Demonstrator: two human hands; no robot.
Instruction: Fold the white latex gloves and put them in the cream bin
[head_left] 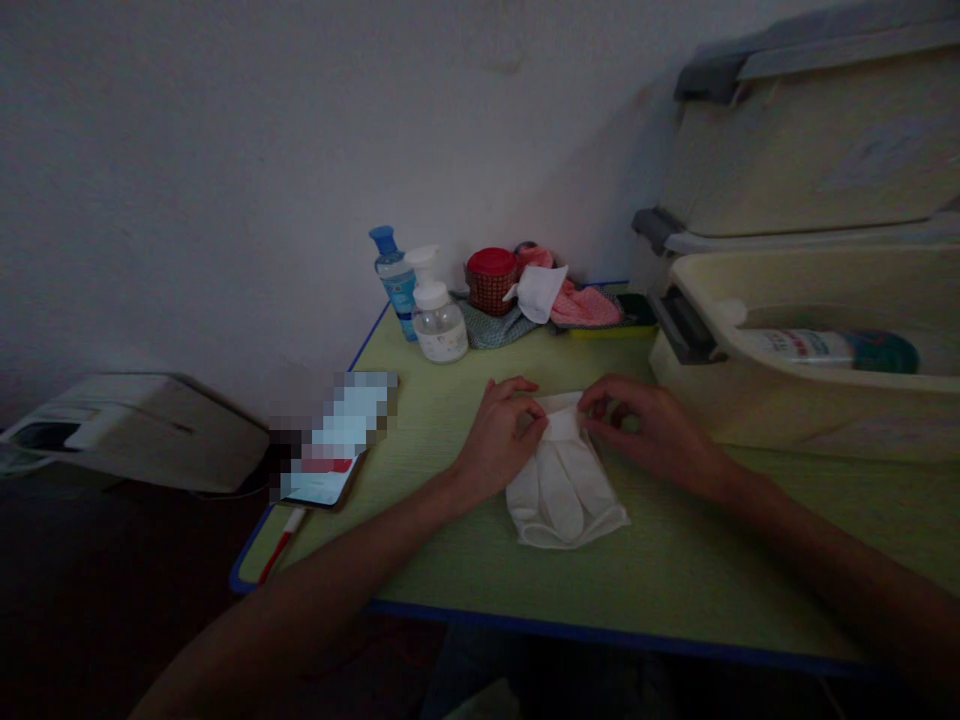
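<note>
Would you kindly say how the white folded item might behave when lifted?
The white folded item is probably floppy, since it shows creases and soft folds. It seems likely light, looking thin and lying nearly flat on the table. Its lower edge might droop, as the left hand and right hand are at its upper end.

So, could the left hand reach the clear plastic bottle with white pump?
Probably yes: the left hand seems to pinch the soft white bundle, but nothing visible blocks its way to the bottle.
</note>
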